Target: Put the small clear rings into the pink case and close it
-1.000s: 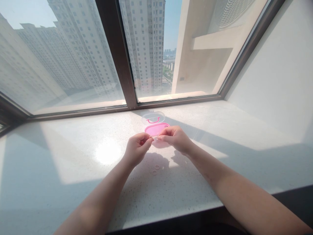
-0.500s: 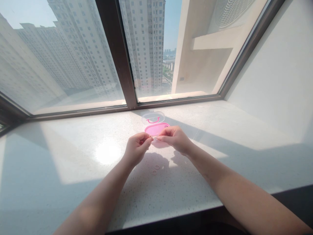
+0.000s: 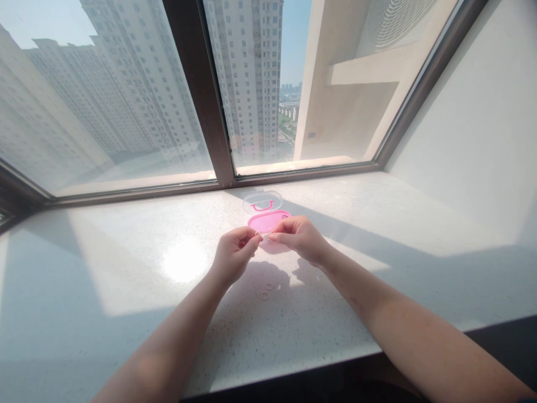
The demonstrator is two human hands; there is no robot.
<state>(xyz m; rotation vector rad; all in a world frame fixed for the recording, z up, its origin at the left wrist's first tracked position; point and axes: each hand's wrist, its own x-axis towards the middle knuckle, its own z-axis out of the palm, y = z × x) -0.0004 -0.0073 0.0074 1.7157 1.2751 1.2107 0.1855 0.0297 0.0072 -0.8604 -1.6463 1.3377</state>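
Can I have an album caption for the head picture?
Left hand pinching something tiny, right hand beside it, near a pink-and-clear case and two small rings on a sunlit windowsill.

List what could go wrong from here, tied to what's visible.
1. The small pale piece at the left hand's fingertips could slip; the right hand is close beside it, but its hold is unclear.
2. The two small rings lie loose on the speckled sill, so a sleeve or wrist might brush them away.
3. Bright glare on the sill may make such pale pieces easy to overlook.
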